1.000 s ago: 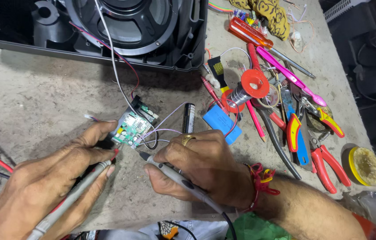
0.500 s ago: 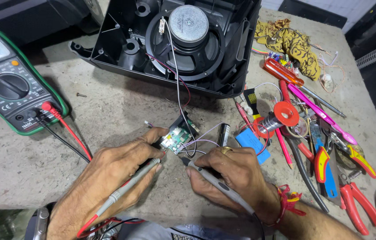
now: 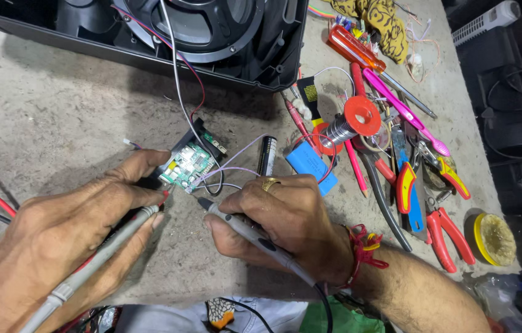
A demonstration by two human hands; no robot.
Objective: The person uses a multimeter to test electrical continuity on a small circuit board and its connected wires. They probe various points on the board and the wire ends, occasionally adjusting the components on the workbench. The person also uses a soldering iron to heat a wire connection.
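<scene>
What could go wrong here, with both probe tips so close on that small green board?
The right hand holds a grey probe whose tip sits at the edge of the small green circuit board, while the left hand aims a second probe there; a slip might bridge neighbouring contacts. The board is steadied only by the left fingertips and could shift. Thin wires by the tips might snag.

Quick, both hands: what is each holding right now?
Left hand: closed on a grey probe, fingertips at the circuit board.
Right hand: closed on a second probe.
</scene>
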